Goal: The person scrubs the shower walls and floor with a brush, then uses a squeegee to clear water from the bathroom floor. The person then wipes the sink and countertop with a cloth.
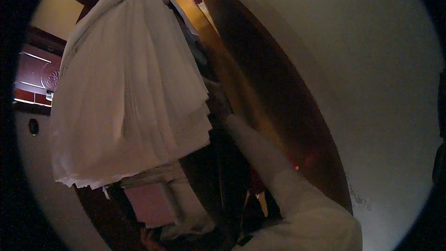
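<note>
A large white pleated cloth (134, 88) with a jagged lower edge hangs across the left and middle of the head view. My right arm, in a pale sleeve (316, 218), reaches from the lower right into a dark space beside the cloth's right edge. My right hand (238, 129) is dim at the end of that arm; its fingers are lost in shadow, and what it touches is hidden. At the bottom edge, a small part of my left hand (149, 240) seems to show below a pink flat-sided thing (151, 204). Its fingers are too dark to read.
A long brown wooden panel (288, 111) curves along the right of the dark space, with a small red light (297, 168) on it. Beyond stands a pale wall (371, 88). At the far left is a reddish carved door (39, 69). Crumpled pale cloth (190, 204) lies beside the pink thing.
</note>
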### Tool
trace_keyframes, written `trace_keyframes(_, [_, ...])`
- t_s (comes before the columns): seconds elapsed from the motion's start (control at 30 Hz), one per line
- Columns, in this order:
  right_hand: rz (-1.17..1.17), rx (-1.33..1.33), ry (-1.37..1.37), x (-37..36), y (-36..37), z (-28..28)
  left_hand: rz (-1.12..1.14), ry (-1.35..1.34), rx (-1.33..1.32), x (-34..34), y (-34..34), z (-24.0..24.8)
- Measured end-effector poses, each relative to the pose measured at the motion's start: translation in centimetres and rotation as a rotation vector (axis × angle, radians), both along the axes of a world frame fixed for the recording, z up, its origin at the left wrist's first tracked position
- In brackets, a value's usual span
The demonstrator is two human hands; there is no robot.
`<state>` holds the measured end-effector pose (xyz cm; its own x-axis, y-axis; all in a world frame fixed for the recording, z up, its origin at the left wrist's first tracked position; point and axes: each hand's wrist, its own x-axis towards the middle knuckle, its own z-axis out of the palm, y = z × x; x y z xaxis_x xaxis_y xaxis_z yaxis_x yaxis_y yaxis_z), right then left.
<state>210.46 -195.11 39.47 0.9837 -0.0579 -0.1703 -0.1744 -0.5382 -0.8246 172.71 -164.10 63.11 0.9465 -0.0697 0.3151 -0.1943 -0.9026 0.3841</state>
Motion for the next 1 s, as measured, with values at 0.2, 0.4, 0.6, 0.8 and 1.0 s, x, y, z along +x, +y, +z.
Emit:
trace_keyframes(0.2, [0.03,0.004,0.005,-1.6,0.5,-1.4,0.214,0.061,-0.101,-1.3,0.7,-1.0])
trace_keyframes(0.4, [-0.022,-0.022,-0.044,4.9,0.1,-0.2,0.313,0.103,-0.153,-2.3,2.6,-1.1])
trace_keyframes(0.6, [-0.097,-0.138,-0.048,12.3,0.1,1.2,0.406,0.129,-0.195,-4.4,3.1,-0.4])
trace_keyframes(0.8, [-0.137,-0.192,-0.061,13.6,-0.1,0.5,0.467,0.12,-0.249,-6.6,4.1,-0.4])
trace_keyframes(1.0, [-0.166,-0.22,-0.108,12.5,-1.0,0.8,0.499,0.059,-0.209,-5.6,5.1,0.7])
